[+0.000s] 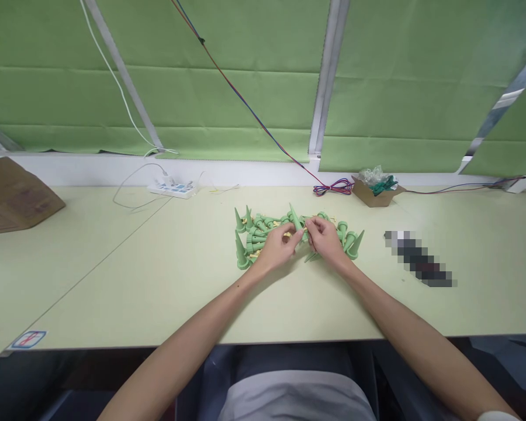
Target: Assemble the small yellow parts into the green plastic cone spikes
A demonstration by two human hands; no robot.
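Just above a heap on the table, my left hand [279, 247] is closed round a green plastic watering spike [294, 216], its tip pointing up and away from me. My right hand [326, 238] has its fingertips pinched together close to the wide end of that spike. Whatever lies between those fingertips is too small and covered to make out. Around both hands lie several more green spikes [256, 242] with small yellowish pieces among them. Some stand on their wide ends, such as an upright spike [241, 252] at the left and a tilted spike [355, 245] at the right.
A small cardboard box [372, 196] with clear wrap and a green item stands behind on the right, beside coiled wire [335, 187]. Further left are a power strip [173, 188] and a brown cardboard piece [20, 199]. A blurred-out dark object [421, 260] lies right.
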